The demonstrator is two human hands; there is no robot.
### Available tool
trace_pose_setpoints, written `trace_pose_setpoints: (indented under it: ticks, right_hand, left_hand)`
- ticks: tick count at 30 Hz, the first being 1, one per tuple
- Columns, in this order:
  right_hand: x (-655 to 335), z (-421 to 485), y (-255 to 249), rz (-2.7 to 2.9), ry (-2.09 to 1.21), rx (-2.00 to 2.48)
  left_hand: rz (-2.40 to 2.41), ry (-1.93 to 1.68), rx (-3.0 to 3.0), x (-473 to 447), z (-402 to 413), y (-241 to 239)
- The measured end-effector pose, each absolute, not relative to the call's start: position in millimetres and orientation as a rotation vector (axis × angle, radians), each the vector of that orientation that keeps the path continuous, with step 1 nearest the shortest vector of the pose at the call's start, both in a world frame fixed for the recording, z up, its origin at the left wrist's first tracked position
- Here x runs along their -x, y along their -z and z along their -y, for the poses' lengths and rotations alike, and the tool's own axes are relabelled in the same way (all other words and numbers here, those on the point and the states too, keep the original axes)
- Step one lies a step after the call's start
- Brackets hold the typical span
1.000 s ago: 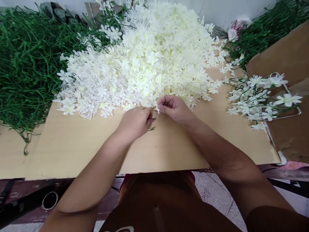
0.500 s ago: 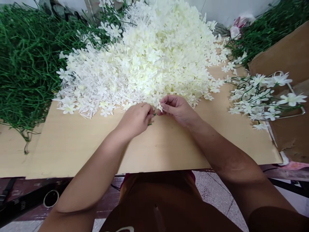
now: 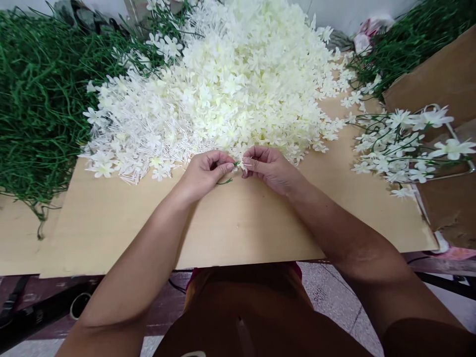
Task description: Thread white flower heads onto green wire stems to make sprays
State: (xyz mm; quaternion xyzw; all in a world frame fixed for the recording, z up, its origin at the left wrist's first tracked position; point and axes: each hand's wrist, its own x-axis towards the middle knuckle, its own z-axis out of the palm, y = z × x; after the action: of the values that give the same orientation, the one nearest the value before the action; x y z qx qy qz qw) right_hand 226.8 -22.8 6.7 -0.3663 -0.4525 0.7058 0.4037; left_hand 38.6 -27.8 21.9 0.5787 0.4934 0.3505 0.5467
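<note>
My left hand pinches a thin green stem whose tip pokes out between thumb and forefinger. My right hand pinches a small white artificial flower right beside that stem tip. Both hands meet at the near edge of a big heap of loose white flowers on a pale wooden board. The stem tip and the flower touch or nearly touch; I cannot tell which.
A mass of bare green stems lies at the left. Finished stems with white flowers rest at the right on a brown cardboard box. More green stems sit at the back right. The board's front edge is close to my body.
My left hand has turned so its thumb and forefinger show, bringing the green stem tip up to the flower in my right hand. The view shifted slightly.
</note>
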Motion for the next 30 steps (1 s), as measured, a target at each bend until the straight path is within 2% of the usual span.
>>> trace_pose_setpoints:
  ticks: [30]
  right_hand:
    - [-217.0,29.5,-13.9,1.150,-1.630,1.019]
  left_hand:
    - [-1.222,-0.787,-1.394,-40.4,26.6,-27.1]
